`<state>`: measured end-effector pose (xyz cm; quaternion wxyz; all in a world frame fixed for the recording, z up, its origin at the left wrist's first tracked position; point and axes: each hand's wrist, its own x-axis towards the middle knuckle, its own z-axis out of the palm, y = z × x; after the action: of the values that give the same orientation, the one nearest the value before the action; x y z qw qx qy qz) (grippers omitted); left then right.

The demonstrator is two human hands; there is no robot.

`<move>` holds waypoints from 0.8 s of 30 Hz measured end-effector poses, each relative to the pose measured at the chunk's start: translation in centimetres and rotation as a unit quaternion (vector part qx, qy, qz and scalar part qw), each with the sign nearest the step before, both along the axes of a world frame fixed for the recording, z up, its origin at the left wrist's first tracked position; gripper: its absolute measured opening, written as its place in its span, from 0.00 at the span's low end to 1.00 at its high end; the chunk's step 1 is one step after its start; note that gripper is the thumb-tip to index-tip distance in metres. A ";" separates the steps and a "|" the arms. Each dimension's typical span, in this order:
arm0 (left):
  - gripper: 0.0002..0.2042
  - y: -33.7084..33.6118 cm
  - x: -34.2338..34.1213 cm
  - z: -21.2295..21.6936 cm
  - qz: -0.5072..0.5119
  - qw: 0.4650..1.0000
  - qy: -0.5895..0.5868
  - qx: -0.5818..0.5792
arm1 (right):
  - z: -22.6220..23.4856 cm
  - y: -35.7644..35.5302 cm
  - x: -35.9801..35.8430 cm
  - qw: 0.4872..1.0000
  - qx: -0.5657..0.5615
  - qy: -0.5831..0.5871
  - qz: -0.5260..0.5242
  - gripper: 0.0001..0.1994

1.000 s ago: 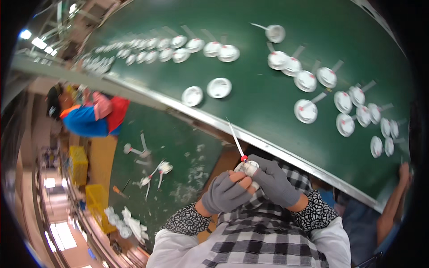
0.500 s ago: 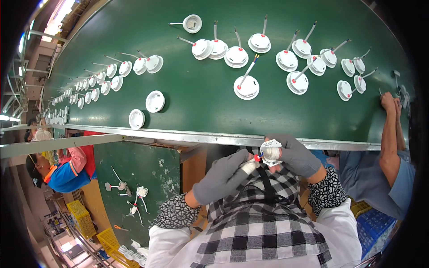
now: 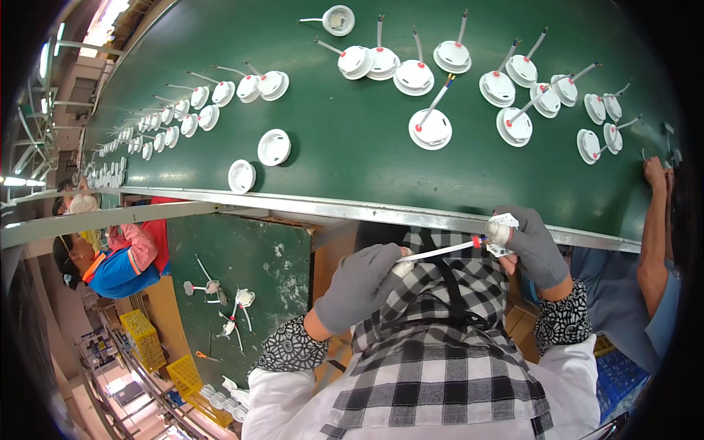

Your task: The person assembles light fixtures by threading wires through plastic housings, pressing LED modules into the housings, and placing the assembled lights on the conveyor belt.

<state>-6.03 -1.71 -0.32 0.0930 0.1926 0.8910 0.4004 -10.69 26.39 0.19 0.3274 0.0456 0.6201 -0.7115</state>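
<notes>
White round part (image 3: 501, 233) is held in the right hand (image 3: 534, 249), just below the metal edge of the green surface (image 3: 352, 139). A thin white tube (image 3: 437, 253) with a red ring near its tip is gripped by the left hand (image 3: 359, 287) and is pointed into the round part. Both hands are closed around what they hold. The joining looks partly done, since the piece is not yet laid down. Many finished pieces (image 3: 430, 129) with tubes are already lined up on the surface. Compared with half a second ago, the hands are spread wider apart, and the tube is now stretched out between them.
</notes>
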 end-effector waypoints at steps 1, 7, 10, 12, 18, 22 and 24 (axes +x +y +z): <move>0.08 -0.1 0.1 0.2 -0.010 0.999 0.021 -0.028 | -0.1 0.1 0.1 1.000 -0.003 0.003 0.004 0.10; 0.08 -2.0 0.1 2.7 -0.014 0.969 -0.244 0.030 | -0.4 0.7 0.0 0.999 -0.003 0.011 0.040 0.08; 0.09 -2.9 0.7 1.8 -0.131 0.974 -0.173 0.069 | -0.6 1.5 0.2 0.998 -0.003 -0.017 0.063 0.07; 0.09 -4.3 -0.4 2.9 -0.106 0.971 -0.179 0.114 | -4.0 4.7 1.2 0.993 0.033 0.101 -0.042 0.13; 0.22 -15.0 -13.1 1.0 0.151 0.954 0.141 -0.219 | -4.0 7.0 -0.1 0.971 -0.115 0.122 -0.173 0.17; 0.27 -20.0 -17.9 -4.4 0.033 0.946 0.106 -0.304 | -4.9 1.8 0.0 0.973 -0.162 0.055 -0.154 0.17; 0.19 -20.0 -18.6 -4.6 0.030 0.984 0.025 -0.175 | -8.0 2.5 0.8 0.969 -0.041 0.232 -0.075 0.18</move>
<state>-24.66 -21.69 -4.94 0.0916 0.1567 0.9548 0.2356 -9.92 28.85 -7.77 0.1220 -0.0885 0.6443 -0.7498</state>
